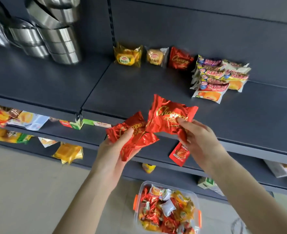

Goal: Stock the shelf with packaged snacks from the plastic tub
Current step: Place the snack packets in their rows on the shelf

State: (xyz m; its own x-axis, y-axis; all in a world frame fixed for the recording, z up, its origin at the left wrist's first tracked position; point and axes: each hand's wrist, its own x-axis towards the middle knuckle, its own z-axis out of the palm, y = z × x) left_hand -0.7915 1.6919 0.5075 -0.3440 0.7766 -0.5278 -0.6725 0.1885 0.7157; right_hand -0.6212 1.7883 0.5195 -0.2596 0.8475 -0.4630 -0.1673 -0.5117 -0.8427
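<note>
My left hand [113, 147] grips a red foil snack pack [136, 141] in front of the dark shelf's [122, 92] front edge. My right hand [198, 137] pinches a second, larger-looking red foil pack [168, 115] just above that edge. At the back of the shelf stand a yellow pack [127, 56], a pale bread pack [156, 56] and another red pack [179, 59]. A pile of white-and-orange cake packs [218, 76] lies to their right. The clear plastic tub [196, 200] with orange latches sits on the floor below, holding several mixed snacks.
Stacked steel pots [55, 31] fill the shelf's left bay. Lower shelves carry more yellow, red and white packs [68, 152], some hanging over the edges. A small red sachet [179, 154] shows under my right hand. Beige floor [29, 191] lies at left.
</note>
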